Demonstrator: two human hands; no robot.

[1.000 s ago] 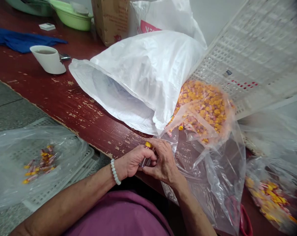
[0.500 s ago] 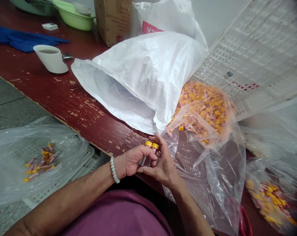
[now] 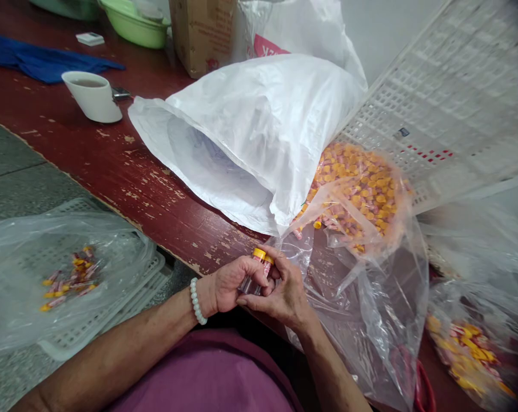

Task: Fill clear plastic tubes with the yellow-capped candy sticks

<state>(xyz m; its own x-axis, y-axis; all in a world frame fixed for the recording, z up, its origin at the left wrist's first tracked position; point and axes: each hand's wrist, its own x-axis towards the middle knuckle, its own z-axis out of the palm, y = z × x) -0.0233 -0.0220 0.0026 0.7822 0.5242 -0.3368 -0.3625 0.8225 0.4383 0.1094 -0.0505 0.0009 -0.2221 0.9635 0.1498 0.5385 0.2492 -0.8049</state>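
Note:
Two small clear vials with yellow caps stand side by side between my hands, low in the head view near the table edge. My left hand, with a pale bead bracelet at the wrist, is closed round them, its thumb across their fronts. My right hand grips the same vials from the other side, fingers behind the caps and thumb near the bottoms. Its fingers partly cover one cap. Just beyond my hands lies a white sack, its mouth facing left. Inside it, clear contents are hard to make out.
Many yellow-capped vials fill a clear plastic bag at the right, before a tilted white crate. Another bag holds more. Lower left, a plastic-lined basket has several. A cup and red-handled tool are on the red table.
The vials have turned slightly in my hands, and my right fingers now cover more of one cap. Both hands stay closed on them. The camera view has shifted a little.

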